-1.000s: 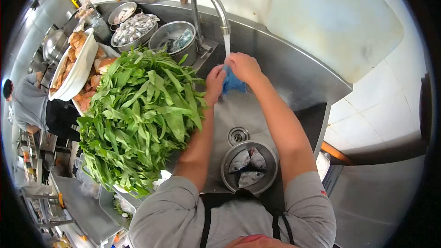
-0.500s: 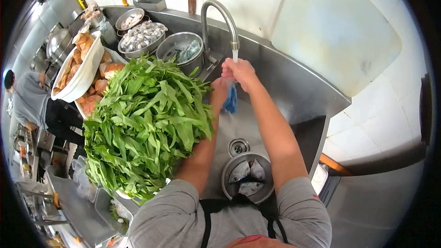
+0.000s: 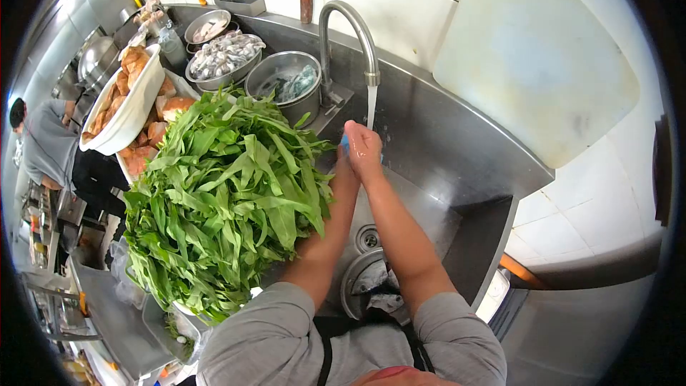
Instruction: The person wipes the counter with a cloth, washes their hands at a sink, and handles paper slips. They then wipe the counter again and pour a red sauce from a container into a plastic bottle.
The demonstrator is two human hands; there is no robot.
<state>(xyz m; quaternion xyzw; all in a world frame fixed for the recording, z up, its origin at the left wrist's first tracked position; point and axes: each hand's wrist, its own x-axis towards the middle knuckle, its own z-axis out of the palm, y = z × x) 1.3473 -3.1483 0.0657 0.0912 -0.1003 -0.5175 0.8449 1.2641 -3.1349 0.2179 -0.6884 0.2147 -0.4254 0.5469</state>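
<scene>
Both my hands are pressed together beside the stream of water from the curved tap [image 3: 348,11], over the steel sink [image 3: 429,207]. My right hand [image 3: 366,146] is closed around a wet blue cloth [image 3: 344,144], with just bits of it showing between the hands. My left hand [image 3: 342,159] clasps the same bundle from the left, its fingers largely hidden behind the right. Below, near the drain [image 3: 368,238], a metal bowl [image 3: 348,289] holds pieces of silvery fish [image 3: 371,276], partly covered by my right forearm.
A big heap of leafy greens [image 3: 229,200] stands left of my arms. Behind it are a steel pot [image 3: 304,111], a bowl of greyish seafood [image 3: 227,57] and a white basket [image 3: 136,114] of brown pieces. A cutting board [image 3: 532,64] leans right. Another person [image 3: 50,143] works far left.
My hands have come down and slightly toward me, out from right under the tap's mouth. The blue cloth, which hung below them, is now mostly gathered inside. My right forearm covers more of the fish bowl.
</scene>
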